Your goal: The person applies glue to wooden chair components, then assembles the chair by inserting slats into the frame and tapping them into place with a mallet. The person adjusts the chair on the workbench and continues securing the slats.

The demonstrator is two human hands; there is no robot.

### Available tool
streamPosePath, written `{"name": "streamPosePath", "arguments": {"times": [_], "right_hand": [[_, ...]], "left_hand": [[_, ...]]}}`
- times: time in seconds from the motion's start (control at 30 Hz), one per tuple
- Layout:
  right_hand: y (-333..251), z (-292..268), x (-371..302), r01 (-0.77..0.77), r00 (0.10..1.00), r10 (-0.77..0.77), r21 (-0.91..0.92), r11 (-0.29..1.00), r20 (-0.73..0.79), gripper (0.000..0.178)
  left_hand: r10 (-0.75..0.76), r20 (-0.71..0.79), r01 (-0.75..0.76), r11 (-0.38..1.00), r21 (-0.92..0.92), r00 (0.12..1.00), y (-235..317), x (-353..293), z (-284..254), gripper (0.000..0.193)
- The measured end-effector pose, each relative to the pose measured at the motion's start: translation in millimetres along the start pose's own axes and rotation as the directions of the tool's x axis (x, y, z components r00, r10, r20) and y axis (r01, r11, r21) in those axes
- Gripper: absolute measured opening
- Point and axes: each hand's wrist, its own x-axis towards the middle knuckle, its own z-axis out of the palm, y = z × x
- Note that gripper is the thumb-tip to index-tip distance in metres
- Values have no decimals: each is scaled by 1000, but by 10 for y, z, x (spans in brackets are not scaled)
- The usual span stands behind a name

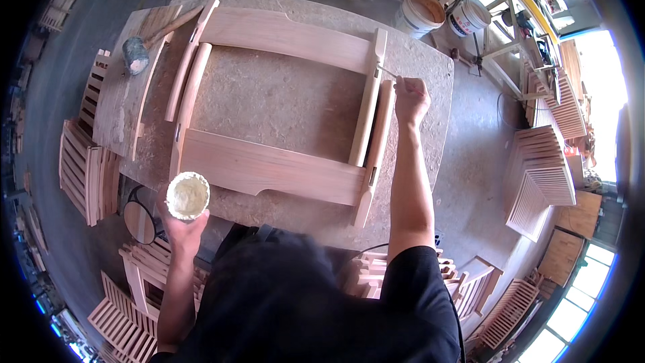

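Head view, at the left edge of the pale, dusty worktable surface [275,104]: a wooden-handled mallet with a dark round head [136,56] lies on a flat wooden board [115,111]. By the near left corner, the left hand [183,228] curls round a small round cup [207,195] of cream-coloured paste [187,196], thumb along its right side; the other fingers are mostly hidden. The cup looks light; gripping it low keeps skin off its smeared rim, and the paste seems soft and sticky. Mid-surface lie two U-shaped, pinkish bare-wood frames, the far one [289,32] and the near one [269,163], probably stiff and moderately heavy, best lifted by their broad rails. Toward the right edge, the right hand [411,99], fingers curled in, pinches a thin stick [388,72], its tip at the far frame's right post [367,109]; whether they touch, I cannot tell.
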Motion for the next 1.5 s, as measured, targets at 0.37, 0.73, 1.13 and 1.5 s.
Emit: {"name": "streamPosePath", "arguments": {"times": [0.37, 0.73, 1.13, 1.5], "right_hand": [[-296, -146, 462, 381, 853, -269, -180, 907, 447, 6], [-446, -324, 612, 448, 661, -295, -47, 893, 689, 5], [-461, -268, 780, 505, 565, -323, -9, 863, 760, 16], [-573, -254, 868, 526, 559, -325, -24, 850, 763, 10]], "left_hand": [[11, -13, -11, 1000, 3, 1000, -38, 18, 9, 85], [-30, -24, 29, 1000, -6, 999, 28, -28, 16, 85], [-21, -11, 21, 999, 47, 1000, 16, -50, 33, 86], [-63, 4, 63, 998, 13, 998, 97, -29, 72, 85]]}}
